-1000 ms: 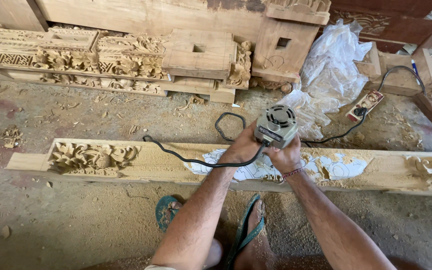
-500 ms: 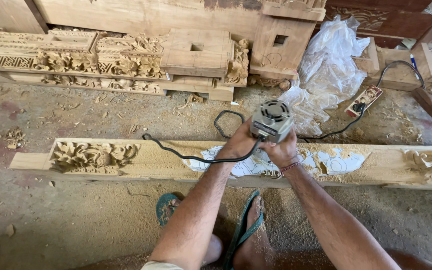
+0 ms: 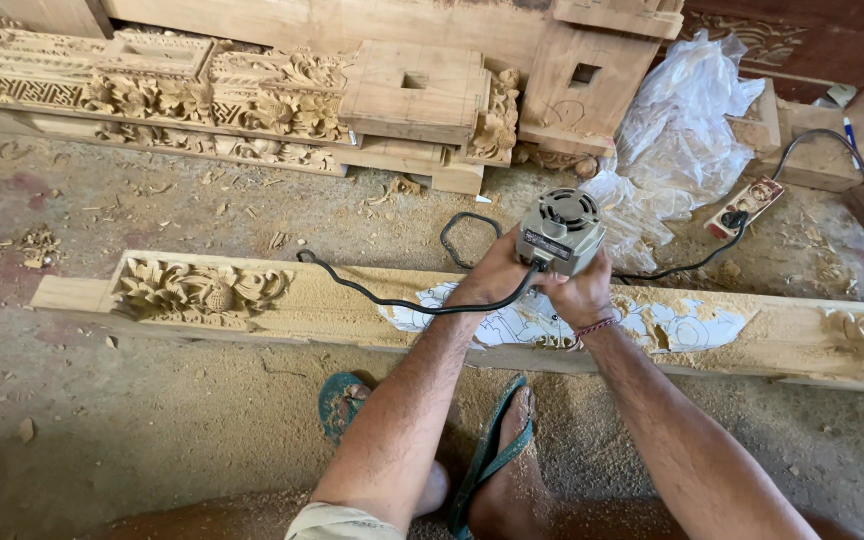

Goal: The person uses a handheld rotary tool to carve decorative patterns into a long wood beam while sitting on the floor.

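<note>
Long plank [image 3: 332, 305] lies on the floor, carved at its ends, a paper pattern [image 3: 542, 322] glued mid-length. Router [image 3: 559, 232] stands on the plank over the pattern; left hand [image 3: 493, 278] and right hand [image 3: 580, 295] wrapped around its body from either side. Cord [image 3: 372, 293] trails across the plank: risk of snagging. Beyond the plank: crumpled clear plastic bag [image 3: 687, 95], power strip [image 3: 749, 205].

Router [image 3: 559, 232] shifted slightly along the plank [image 3: 352, 310] since 1.0 s ago, with both hands moved along too: left hand [image 3: 492, 275] and right hand [image 3: 580, 292] gripping it throughout. Cord [image 3: 392, 295] loop near the tool reshaped a bit. View drifted a little, so the plank sits slightly differently in frame.
</note>
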